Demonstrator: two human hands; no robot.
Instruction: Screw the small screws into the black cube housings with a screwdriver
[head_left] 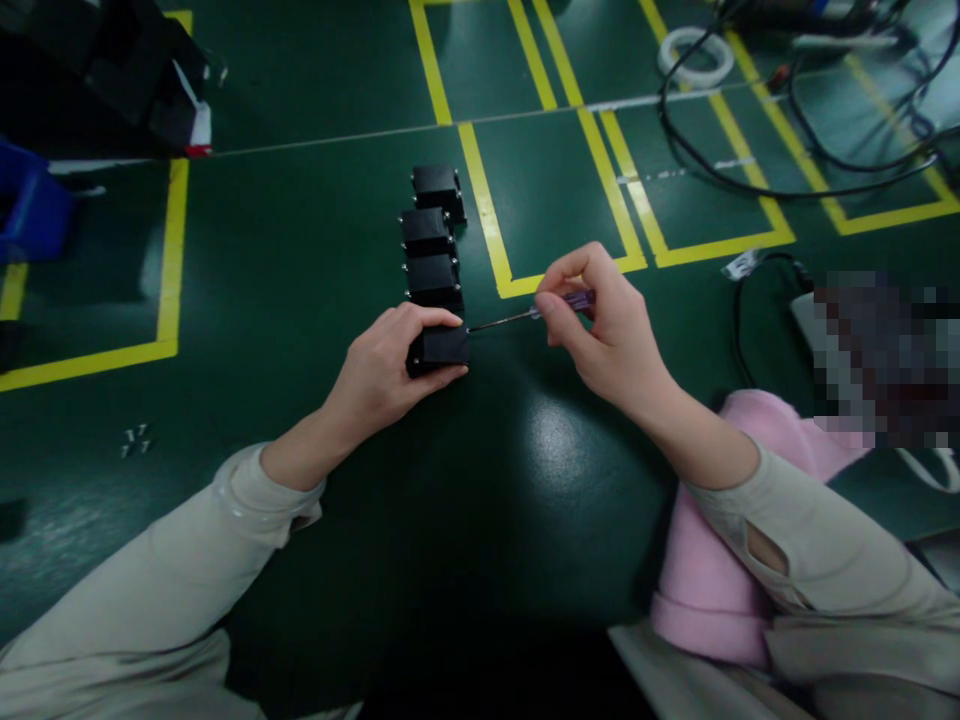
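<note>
My left hand (394, 368) is closed around a small black box (442, 347) lying on the green table (525, 480). My right hand (600, 320) pinches a thin screwdriver (525, 315) with a purple handle. Its metal tip touches the right face of that box. Three more black boxes (432, 240) stand in a row just behind the held one.
Several small screws (137, 440) lie at the left. Yellow tape lines (487, 210) mark the table. Black cables (787, 150) and a white tape roll (696, 55) lie at the back right. A blue bin (30, 210) is at the far left, a pink cloth (720, 540) under my right forearm.
</note>
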